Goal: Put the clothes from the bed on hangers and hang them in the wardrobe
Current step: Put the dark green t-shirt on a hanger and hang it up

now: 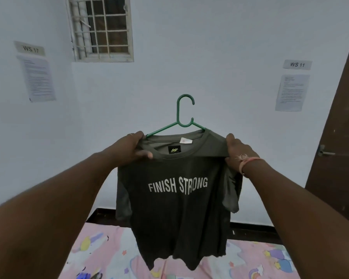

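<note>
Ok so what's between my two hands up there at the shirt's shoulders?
In the head view, the collar of the dark T-shirt spans between the left hand and right hand, with the green hanger rising above it.

Walls: plain white wall (pixel 220 67), meeting at a corner on the left, below the window.
Window: barred window (pixel 102 27) high up, pale worn frame, dark behind the grille.
Signs: a "WS 17" label (pixel 30 49) on the left with a printed sheet (pixel 38 79) under it; a "WS 11" label (pixel 297 64) on the right with another sheet (pixel 291 93) under it.
Door: dark brown door (pixel 338 158) at the right edge, metal handle (pixel 325 152).
Floor edge: dark skirting (pixel 250 228) along the wall's foot.
Light: dim, even, bluish.
</note>
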A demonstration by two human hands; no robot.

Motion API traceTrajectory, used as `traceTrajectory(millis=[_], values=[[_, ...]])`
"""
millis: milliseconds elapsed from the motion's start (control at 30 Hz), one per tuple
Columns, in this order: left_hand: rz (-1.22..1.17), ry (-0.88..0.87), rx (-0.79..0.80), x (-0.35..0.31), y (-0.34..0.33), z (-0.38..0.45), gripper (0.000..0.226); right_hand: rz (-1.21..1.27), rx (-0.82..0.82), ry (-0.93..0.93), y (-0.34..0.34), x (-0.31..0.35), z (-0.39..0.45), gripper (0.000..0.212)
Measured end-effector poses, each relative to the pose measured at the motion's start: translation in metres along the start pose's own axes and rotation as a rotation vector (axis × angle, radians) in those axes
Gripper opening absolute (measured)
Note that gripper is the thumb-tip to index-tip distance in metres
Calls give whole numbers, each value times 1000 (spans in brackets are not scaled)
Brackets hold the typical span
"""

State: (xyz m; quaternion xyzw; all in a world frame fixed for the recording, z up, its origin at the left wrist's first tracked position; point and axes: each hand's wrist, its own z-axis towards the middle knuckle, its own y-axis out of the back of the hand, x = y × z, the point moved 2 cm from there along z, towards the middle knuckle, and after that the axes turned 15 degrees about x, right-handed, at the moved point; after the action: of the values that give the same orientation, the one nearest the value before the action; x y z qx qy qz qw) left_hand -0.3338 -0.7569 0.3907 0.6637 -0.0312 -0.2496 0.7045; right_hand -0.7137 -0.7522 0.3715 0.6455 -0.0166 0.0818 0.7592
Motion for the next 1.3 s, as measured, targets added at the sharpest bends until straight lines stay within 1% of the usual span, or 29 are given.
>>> traceTrajectory(millis=[33,67,133,200,233,333,367,400,467,500,633,700,800,900,967,1067,1200,1300], values=[[45,17,22,1,8,-4,68,-1,-17,2,7,3,2,51],[117,34,30,3,13,-7,73,-4,-30,1,11,6,4,51],[296,79,-44,2,23,-10,65,-5,-60,11,21,10,7,51],[415,155,-186,-7,33,-16,52,-15,-81,23,30,11,11,51],[461,211,-231,-13,37,-20,47,-17,-80,20,33,11,14,51],[609,377,-284,-39,46,-31,37,43,-73,29,44,10,21,44],[584,425,-290,-46,47,-33,34,84,-74,40,46,10,23,41],[511,459,-295,-53,48,-36,31,122,-76,51,47,11,25,38],[379,534,-325,-66,48,-42,30,191,-100,74,50,13,28,32],[363,572,-350,-71,47,-46,30,218,-107,85,51,14,29,31],[413,718,-417,-87,44,-71,33,305,-121,141,50,23,36,30],[460,778,-450,-88,41,-87,29,296,-119,170,45,29,36,30],[511,806,-513,-90,41,-116,20,230,-117,199,36,42,30,25],[483,781,-516,-97,47,-149,17,273,-48,280,23,65,19,17],[443,799,-532,-103,52,-176,17,295,-42,363,21,85,7,13],[431,861,-589,-111,61,-226,16,297,-64,479,33,118,-15,17],[403,1003,-680,-131,76,-309,16,350,-66,584,61,172,-58,20],[504,1118,-669,-147,91,-375,17,395,-26,619,75,213,-96,24]])
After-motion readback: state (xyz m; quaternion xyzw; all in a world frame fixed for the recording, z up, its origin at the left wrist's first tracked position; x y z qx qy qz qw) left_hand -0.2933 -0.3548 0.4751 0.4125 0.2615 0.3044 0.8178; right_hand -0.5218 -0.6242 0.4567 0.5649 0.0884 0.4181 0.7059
